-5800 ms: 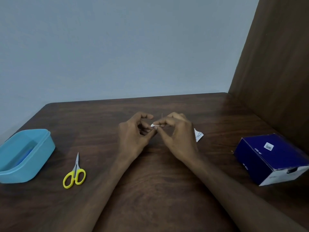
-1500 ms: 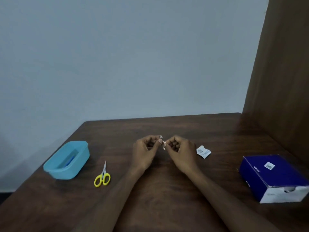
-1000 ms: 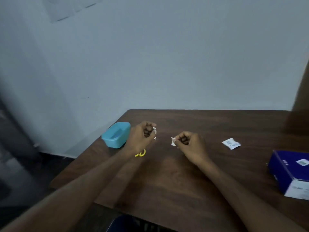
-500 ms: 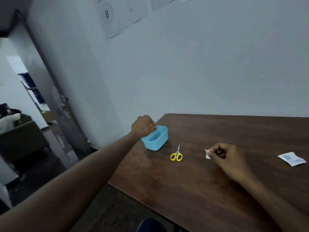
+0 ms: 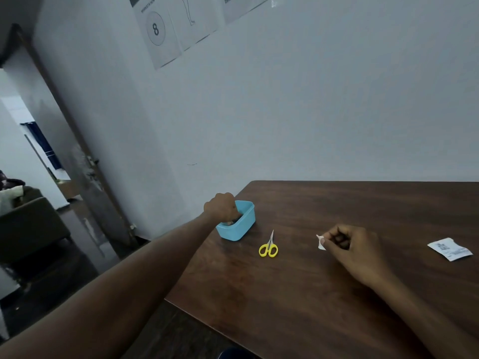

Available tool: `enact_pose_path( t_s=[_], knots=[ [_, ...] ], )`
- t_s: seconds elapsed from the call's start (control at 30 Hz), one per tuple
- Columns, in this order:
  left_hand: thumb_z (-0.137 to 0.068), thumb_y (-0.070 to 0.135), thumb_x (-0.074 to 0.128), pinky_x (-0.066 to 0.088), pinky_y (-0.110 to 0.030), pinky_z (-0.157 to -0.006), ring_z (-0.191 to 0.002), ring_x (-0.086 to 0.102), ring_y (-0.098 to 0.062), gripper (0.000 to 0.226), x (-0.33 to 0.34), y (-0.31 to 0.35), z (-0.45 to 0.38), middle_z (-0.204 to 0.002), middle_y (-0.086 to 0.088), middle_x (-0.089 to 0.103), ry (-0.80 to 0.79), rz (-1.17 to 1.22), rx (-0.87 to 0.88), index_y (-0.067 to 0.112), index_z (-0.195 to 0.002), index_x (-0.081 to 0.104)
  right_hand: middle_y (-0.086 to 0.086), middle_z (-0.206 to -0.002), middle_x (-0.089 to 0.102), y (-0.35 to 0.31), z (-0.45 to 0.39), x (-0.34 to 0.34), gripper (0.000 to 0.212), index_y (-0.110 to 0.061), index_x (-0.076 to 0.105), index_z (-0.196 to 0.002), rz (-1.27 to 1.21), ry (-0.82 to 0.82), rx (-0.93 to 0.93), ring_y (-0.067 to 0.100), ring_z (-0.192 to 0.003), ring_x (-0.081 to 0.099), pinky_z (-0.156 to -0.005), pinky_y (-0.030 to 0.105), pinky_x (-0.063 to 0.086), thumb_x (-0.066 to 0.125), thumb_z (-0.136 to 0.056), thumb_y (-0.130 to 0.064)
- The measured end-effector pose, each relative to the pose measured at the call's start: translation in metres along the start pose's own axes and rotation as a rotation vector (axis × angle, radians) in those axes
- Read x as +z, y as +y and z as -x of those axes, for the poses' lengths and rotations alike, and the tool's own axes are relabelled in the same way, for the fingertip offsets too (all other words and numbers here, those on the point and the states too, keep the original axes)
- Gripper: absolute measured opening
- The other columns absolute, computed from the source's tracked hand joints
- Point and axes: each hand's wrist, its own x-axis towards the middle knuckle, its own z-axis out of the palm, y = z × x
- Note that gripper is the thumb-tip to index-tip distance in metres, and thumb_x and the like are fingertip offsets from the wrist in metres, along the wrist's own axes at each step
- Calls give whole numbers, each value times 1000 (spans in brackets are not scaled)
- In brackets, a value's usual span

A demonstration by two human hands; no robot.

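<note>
The small shiny piece I was pinching a moment ago is out of sight. My left hand (image 5: 220, 207) has swung away from the other one and now hangs over the light-blue rectangular plastic tub (image 5: 237, 230), knuckles up, with the fingers curled down past its near rim. I cannot tell whether they have let the piece go or are pinching it inside. My two hands were together over the dark brown wooden table (image 5: 311, 294) seconds ago, so I judge the peeling is done and this is the drop-off.

The small white paper scrap (image 5: 321, 242) stayed behind. My right hand (image 5: 355, 251) holds it well to the right of the tub, just above the wood, nipped between thumb and forefinger with the other fingers folded in. It probably needs discarding next.

The tub has no lid and sits near the table's left edge. Something dull shows under my fingers, too dim to name.

The yellow-handled scissors (image 5: 268, 247) lie just right of the tub, blades closed. The flat white printed sachet (image 5: 449, 248) lies far to its right.
</note>
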Motion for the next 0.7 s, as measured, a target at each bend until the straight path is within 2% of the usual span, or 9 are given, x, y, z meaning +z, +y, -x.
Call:
enact_pose_path(
  t_s=[0.17,0.3,0.4,0.47,0.53,0.6,0.7],
  knots=[
    [-95,46,75,56,-34,-77,-93,73,-19,29,-17,5,15,-104,0,80,150,31,107,19,-105,79,-25,-69,73,-1,0,0,22,-27,76,-71,11,-11,1,-2,-68,71,-62,11,48,86,-86,-16],
    [-98,46,72,55,-33,-79,-101,71,-16,24,-25,26,48,-106,7,79,268,1,323,24,-105,80,-24,-69,74,-2,2,-1,22,-27,77,-71,31,-9,-4,0,-69,72,-63,11,49,87,-86,-13],
    [-95,39,73,56,-34,-85,-105,70,-18,21,-21,45,71,-108,6,79,151,-22,410,24,-108,78,-25,-69,74,-1,3,-4,23,-28,77,-71,45,0,-1,-2,-70,72,-64,11,49,87,-85,-13],
    [-93,37,73,60,-38,-86,-105,72,-23,24,-11,53,79,-105,0,78,47,-32,410,16,-104,77,-25,-70,74,-3,3,-5,23,-30,77,-72,59,2,-3,-2,-71,72,-65,11,49,87,-85,-15],
    [-94,46,72,59,-40,-81,-97,71,-28,36,-2,56,86,-96,-5,71,-9,-37,349,11,-88,69,-25,-70,74,-5,4,-5,23,-29,77,-72,54,5,-8,-3,-71,72,-64,10,49,88,-85,-14],
    [-93,61,70,50,-38,-73,-90,63,-25,55,6,57,92,-83,-4,58,-43,-74,301,14,-71,52,-26,-68,73,-8,5,-5,22,-27,77,-72,54,12,-6,-3,-70,72,-63,8,47,88,-85,-12],
    [-96,67,63,46,-39,-73,-91,57,-26,63,10,61,104,-70,1,44,-58,-176,327,16,-66,42,-26,-67,73,-8,3,-6,22,-26,77,-71,69,23,-2,-2,-69,71,-61,8,47,88,-85,-14]
  ],
)
